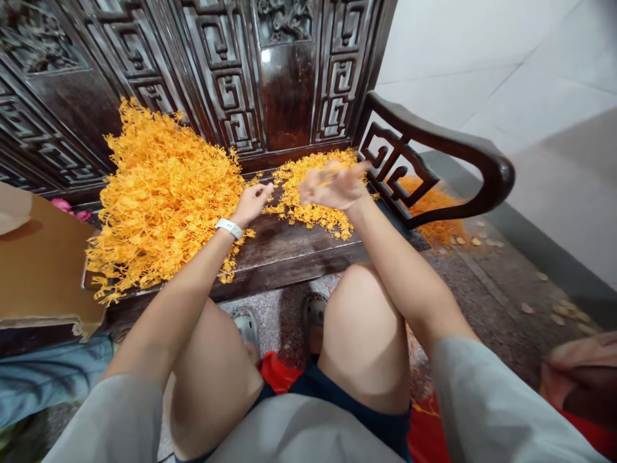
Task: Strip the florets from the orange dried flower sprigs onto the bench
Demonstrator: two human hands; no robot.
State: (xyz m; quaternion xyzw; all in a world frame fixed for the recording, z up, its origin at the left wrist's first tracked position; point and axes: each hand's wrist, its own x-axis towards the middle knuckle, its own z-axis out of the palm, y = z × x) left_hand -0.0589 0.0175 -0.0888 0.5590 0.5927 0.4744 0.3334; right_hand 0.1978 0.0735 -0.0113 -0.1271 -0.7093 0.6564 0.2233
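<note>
A tall heap of orange-yellow plastic pieces (168,199) covers the left part of a dark wooden bench (289,247). To its right lies a smaller, flatter pile of similar pieces (337,222). My left hand (252,203), with a pale band on the wrist, is between the two piles, thumb and fingertips pressed together; whatever they might pinch is too small to make out. Over the smaller pile hovers my right hand (333,185), blurred by motion, its fingers spread and palm partly turned up; some orange shows at its fingers, but I cannot tell if it is held.
A carved backrest (289,96) rises behind the piles, and a curved armrest (448,145) is at the right. Past it, orange strands (434,206) lie on the floor. A cardboard box (43,263) stands at the left, near pink flowers (62,204). Another person's blue-clad leg (53,379) shows lower left.
</note>
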